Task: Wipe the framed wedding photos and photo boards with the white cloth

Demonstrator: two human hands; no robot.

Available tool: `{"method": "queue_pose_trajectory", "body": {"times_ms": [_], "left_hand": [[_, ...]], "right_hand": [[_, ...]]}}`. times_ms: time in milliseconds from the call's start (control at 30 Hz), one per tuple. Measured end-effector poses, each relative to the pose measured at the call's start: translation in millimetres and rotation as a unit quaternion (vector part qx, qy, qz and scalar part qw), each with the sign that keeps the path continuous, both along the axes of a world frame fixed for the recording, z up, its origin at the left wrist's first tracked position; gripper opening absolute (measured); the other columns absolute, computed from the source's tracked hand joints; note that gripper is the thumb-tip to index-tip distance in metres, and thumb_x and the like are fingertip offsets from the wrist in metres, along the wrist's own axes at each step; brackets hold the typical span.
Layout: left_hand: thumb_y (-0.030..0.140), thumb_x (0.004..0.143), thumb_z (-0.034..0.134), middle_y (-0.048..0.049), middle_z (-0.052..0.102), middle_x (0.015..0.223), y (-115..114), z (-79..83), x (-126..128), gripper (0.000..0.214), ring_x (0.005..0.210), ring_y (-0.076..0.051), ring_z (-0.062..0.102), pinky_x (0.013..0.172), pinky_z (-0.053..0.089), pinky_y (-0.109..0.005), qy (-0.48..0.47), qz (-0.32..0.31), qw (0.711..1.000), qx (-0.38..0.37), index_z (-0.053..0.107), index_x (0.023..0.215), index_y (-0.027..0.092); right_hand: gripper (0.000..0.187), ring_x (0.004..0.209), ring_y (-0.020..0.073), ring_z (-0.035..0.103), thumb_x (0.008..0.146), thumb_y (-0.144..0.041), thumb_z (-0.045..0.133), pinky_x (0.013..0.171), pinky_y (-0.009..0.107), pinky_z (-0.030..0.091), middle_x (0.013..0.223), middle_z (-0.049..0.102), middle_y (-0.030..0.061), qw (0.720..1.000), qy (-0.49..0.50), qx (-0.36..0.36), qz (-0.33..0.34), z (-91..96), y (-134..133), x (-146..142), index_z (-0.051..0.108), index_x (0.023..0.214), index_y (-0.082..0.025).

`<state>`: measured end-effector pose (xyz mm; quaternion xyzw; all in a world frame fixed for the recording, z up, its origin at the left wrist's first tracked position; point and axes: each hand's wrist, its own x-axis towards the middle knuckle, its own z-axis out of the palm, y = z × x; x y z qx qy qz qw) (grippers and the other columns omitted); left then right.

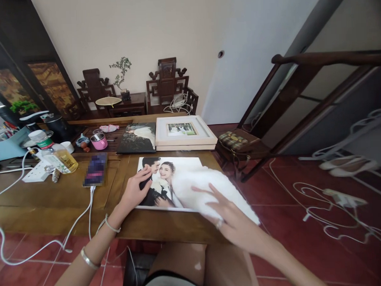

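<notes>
A large wedding photo print lies flat on the wooden table in front of me. My left hand rests on the print's left side with its fingers laid flat, holding it down. My right hand lies open, fingers spread, on a white fluffy cloth that covers the print's right part. The cloth hangs over the table's right edge.
Behind the print lie a dark photo print and a white framed picture. A phone on a white cable, a bottle, a pink pot and a power strip sit left. Wooden chairs stand behind.
</notes>
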<state>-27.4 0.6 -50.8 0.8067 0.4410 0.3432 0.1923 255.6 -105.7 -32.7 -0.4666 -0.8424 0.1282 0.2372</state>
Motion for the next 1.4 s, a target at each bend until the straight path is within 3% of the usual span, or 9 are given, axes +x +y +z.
{"method": "queue_pose_trajectory", "body": {"times_ms": [100, 200, 433, 600, 733, 967, 1100, 1200, 1400], "left_hand": [[0.025, 0.088, 0.049, -0.0112, 0.051, 0.138, 2, -1.5, 0, 0.041, 0.131, -0.023, 0.045, 0.112, 0.034, -0.041, 0.014, -0.001, 1.0, -0.012, 0.06, 0.125, 0.013], [0.023, 0.089, 0.045, -0.0113, 0.046, 0.143, 3, -5.0, 0, 0.043, 0.133, -0.023, 0.042, 0.113, 0.032, -0.042, 0.031, 0.002, 0.999, -0.02, 0.056, 0.13, 0.013], [0.026, 0.093, 0.043, -0.0085, 0.044, 0.145, 1, -7.6, -2, 0.043, 0.137, -0.022, 0.035, 0.114, 0.028, -0.044, 0.052, -0.005, 0.998, -0.023, 0.051, 0.135, 0.018], [0.031, 0.093, 0.046, -0.0094, 0.043, 0.145, 0, -5.6, -2, 0.042, 0.137, -0.024, 0.035, 0.113, 0.028, -0.047, 0.04, -0.008, 0.999, -0.03, 0.053, 0.133, 0.019], [0.028, 0.093, 0.045, -0.0086, 0.049, 0.141, 0, -5.2, -1, 0.038, 0.137, -0.024, 0.037, 0.113, 0.029, -0.049, 0.036, -0.015, 0.999, -0.024, 0.058, 0.128, 0.02], [0.027, 0.093, 0.046, -0.0073, 0.049, 0.141, -1, -6.9, 0, 0.039, 0.136, -0.023, 0.037, 0.113, 0.029, -0.046, 0.031, -0.017, 0.999, -0.02, 0.056, 0.13, 0.021], [0.029, 0.094, 0.045, -0.0076, 0.044, 0.145, -1, -9.3, -2, 0.042, 0.137, -0.023, 0.036, 0.113, 0.028, -0.045, 0.038, -0.011, 0.999, -0.022, 0.05, 0.135, 0.022], [0.03, 0.095, 0.043, -0.0072, 0.042, 0.146, -1, -10.3, -2, 0.041, 0.137, -0.023, 0.035, 0.114, 0.027, -0.045, 0.043, -0.01, 0.999, -0.023, 0.05, 0.135, 0.023], [0.028, 0.094, 0.044, -0.01, 0.045, 0.144, -3, -7.3, -1, 0.04, 0.136, -0.024, 0.038, 0.112, 0.03, -0.046, 0.027, 0.002, 0.999, -0.021, 0.051, 0.132, 0.021]], "right_hand": [[0.022, 0.138, 0.027, 0.033, 0.082, -0.012, 0.042, 0.114, 0.053, 0.024, 0.144, 0.046, 0.0089, 0.999, -0.016, -0.009, 0.041, 9.0, -29, -4, 0.062, 0.078, -0.02], [0.021, 0.139, 0.0294, 0.029, 0.082, -0.015, 0.044, 0.112, 0.054, 0.029, 0.144, 0.046, 0.0092, 0.999, -0.024, -0.024, 0.042, 10.9, -25, -3, 0.064, 0.078, -0.019], [0.035, 0.139, 0.0343, 0.029, 0.089, -0.035, 0.043, 0.109, 0.053, 0.034, 0.134, 0.056, 0.0125, 0.994, -0.02, -0.071, -0.086, -2.1, 78, 7, 0.065, 0.109, -0.017], [0.033, 0.137, 0.0327, 0.034, 0.09, -0.034, 0.041, 0.11, 0.052, 0.031, 0.121, 0.065, 0.0085, 0.994, 0.011, -0.05, -0.098, -4.8, 122, 8, 0.065, 0.107, -0.019], [0.028, 0.129, 0.0318, 0.046, 0.09, -0.029, 0.041, 0.11, 0.052, 0.032, 0.119, 0.066, 0.0098, 0.998, -0.003, -0.016, -0.062, -3.1, 98, 6, 0.067, 0.093, -0.02], [0.021, 0.133, 0.0269, 0.042, 0.085, -0.016, 0.043, 0.113, 0.052, 0.026, 0.138, 0.052, 0.0122, 0.998, -0.009, 0.056, 0.034, 0.6, 6, -1, 0.062, 0.077, -0.02], [0.021, 0.133, 0.0278, 0.041, 0.081, -0.011, 0.044, 0.113, 0.054, 0.026, 0.139, 0.051, 0.0123, 0.996, -0.011, 0.05, 0.075, 5.4, -9, -3, 0.063, 0.077, -0.019], [0.021, 0.131, 0.0278, 0.044, 0.084, -0.016, 0.044, 0.113, 0.052, 0.028, 0.137, 0.053, 0.0115, 0.998, -0.015, 0.04, 0.05, 5.6, 13, 0, 0.064, 0.077, -0.02], [0.023, 0.121, 0.0297, 0.055, 0.089, -0.026, 0.044, 0.11, 0.051, 0.033, 0.112, 0.069, 0.01, 0.999, -0.012, 0.035, -0.038, -2.5, 94, 8, 0.066, 0.087, -0.021]]}}
